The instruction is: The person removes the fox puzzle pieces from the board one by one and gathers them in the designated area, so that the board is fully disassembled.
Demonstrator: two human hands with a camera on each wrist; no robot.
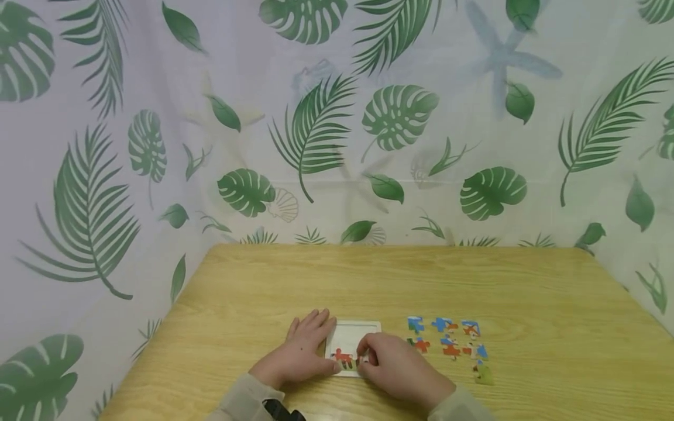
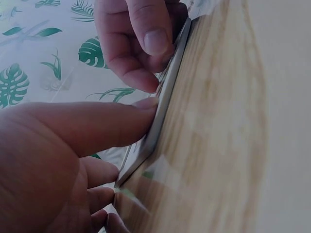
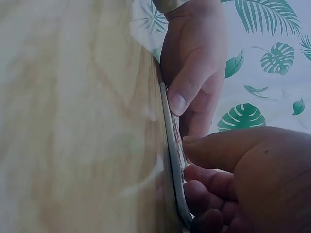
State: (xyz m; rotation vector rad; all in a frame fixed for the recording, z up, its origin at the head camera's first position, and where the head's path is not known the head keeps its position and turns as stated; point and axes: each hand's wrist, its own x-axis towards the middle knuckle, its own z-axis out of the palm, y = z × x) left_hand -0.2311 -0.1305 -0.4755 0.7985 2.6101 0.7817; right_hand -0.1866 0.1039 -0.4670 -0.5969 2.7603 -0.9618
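A white-framed puzzle tray (image 1: 354,325) lies flat on the wooden table. My left hand (image 1: 302,351) rests along its left side, fingers extended, with the thumb pressing on the lower left of the frame. Red and green puzzle pieces (image 1: 343,358) sit in the tray's lower left, beside that thumb. Over the lower right part, my right hand (image 1: 397,368) has curled fingers and pinches a small puzzle piece, mostly hidden by thumb and index finger. From the left wrist view, the left thumb (image 2: 116,121) lies on the tray's rim (image 2: 165,97), seen edge-on.
Right of the tray lie several loose puzzle pieces, among them a blue one (image 1: 415,324), a red one (image 1: 451,349) and a green one (image 1: 482,373). A leaf-patterned cloth (image 1: 337,146) hangs behind the table (image 1: 253,280).
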